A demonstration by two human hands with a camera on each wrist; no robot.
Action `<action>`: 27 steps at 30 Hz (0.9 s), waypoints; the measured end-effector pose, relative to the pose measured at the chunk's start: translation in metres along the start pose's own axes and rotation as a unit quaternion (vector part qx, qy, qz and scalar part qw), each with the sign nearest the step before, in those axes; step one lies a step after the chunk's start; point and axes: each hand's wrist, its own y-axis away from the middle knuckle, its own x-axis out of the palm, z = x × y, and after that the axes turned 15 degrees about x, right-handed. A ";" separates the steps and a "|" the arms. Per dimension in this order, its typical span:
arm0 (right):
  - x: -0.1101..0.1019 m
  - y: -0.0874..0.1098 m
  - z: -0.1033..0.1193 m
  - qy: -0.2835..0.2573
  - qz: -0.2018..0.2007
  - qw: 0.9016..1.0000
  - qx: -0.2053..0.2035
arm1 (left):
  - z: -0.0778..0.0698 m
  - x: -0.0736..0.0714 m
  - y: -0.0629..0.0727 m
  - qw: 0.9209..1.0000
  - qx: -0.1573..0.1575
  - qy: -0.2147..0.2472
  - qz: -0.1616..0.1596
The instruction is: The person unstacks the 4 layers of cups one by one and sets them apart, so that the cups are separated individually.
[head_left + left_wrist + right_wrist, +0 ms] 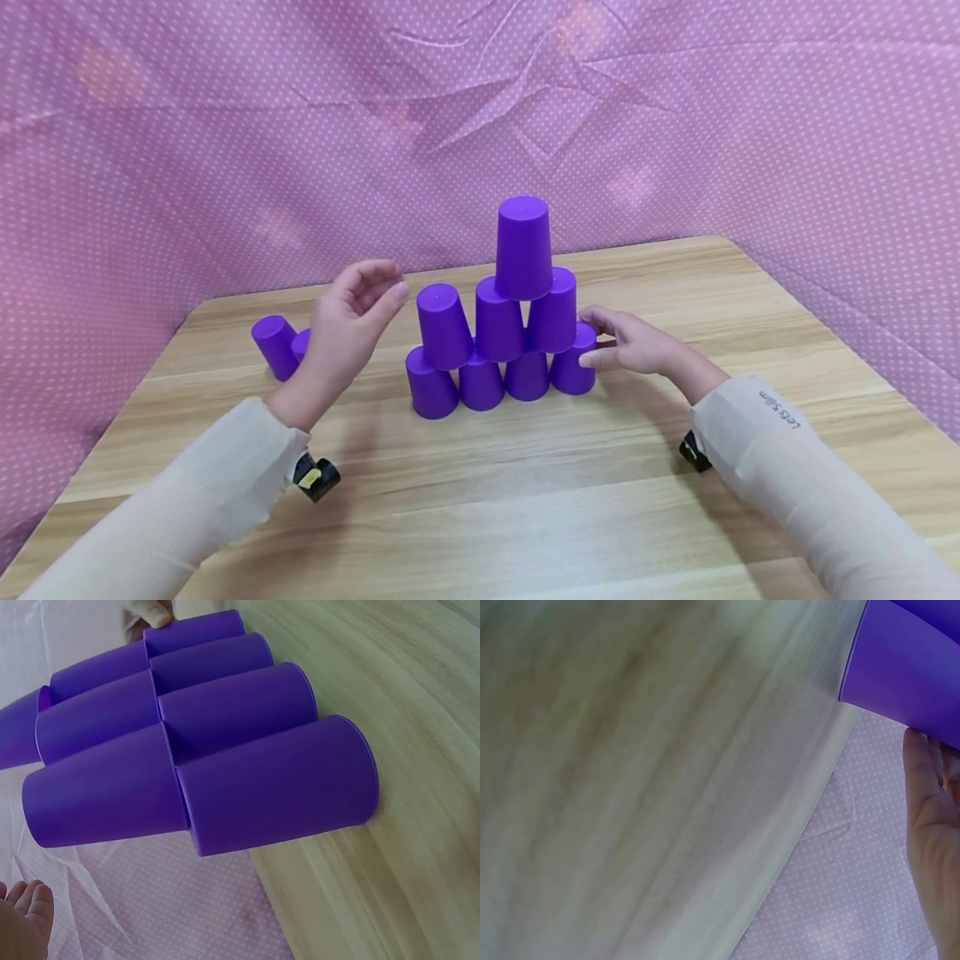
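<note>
Purple cups stand upside down in a stepped stack: several form the bottom row, three the row above, and one top cup [523, 250] bridges the middle [498, 321] and right [553, 312] cups of that row. My right hand [637, 343] holds the rightmost bottom cup [573, 375], thumb in front and fingers round its far side. To the left of the stack, my left hand [348, 317] hangs in the air with loosely bent fingers and nothing in it. The left wrist view shows the second row's left cup [105, 787] apart from that hand [26, 919].
Two more purple cups are at the left of the wooden table [510, 500]: one leans [274, 346], the other [302, 343] is partly hidden behind my left hand. A pink dotted cloth [300, 167] hangs behind the table and along its sides.
</note>
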 end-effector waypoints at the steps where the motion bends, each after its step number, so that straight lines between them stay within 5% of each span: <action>1: 0.000 0.000 0.000 0.001 -0.001 1.000 -0.001 | -0.002 0.001 0.000 1.000 -0.003 -0.001 0.003; 12: -0.001 0.001 0.001 0.010 -0.006 1.000 0.002 | -0.012 0.017 -0.011 1.000 -0.007 0.016 0.016; 27: 0.001 0.002 0.003 -0.003 -0.009 1.000 -0.002 | -0.023 0.043 -0.029 0.995 -0.032 0.000 0.100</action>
